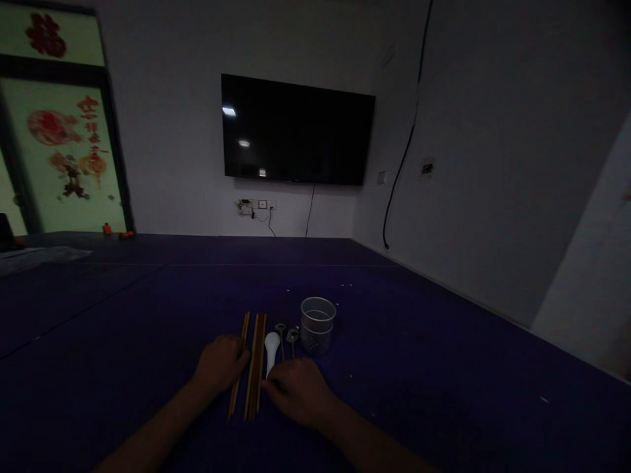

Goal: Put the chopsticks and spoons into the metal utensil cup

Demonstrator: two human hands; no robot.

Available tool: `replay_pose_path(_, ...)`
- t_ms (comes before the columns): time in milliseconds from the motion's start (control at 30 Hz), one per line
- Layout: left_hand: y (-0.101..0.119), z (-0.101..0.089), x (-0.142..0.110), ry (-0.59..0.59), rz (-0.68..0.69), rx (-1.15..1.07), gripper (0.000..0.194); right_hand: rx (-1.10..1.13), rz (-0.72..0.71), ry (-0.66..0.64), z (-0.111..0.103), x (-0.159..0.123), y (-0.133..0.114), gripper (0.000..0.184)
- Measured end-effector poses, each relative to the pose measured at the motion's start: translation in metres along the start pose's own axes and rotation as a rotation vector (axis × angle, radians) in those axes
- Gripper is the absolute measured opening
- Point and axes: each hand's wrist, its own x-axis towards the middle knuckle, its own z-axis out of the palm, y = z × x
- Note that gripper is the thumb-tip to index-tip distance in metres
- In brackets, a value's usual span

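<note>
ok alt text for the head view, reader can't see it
A person's left hand is at brown chopsticks, the right hand near a white spoon. Two metal spoons and a metal cup are alongside on a dark purple surface. A TV hangs beyond.

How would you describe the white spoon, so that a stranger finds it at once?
Below the black television on the wall, a dark blue surface spreads out, with a metal cup standing on it. Just left of the cup lie two darker spoons, then the white spoon, next to the chopsticks. Of these three spoons, it alone is white.
</note>
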Motion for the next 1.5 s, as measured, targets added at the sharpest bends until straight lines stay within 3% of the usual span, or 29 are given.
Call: replay_pose_path(1500, -0.0030, 0.0040, 0.0009, 0.031, 0.029, -0.020, 0.038, 0.050, -0.040, -0.061, 0.0018, 0.0027, 0.0011, 0.024)
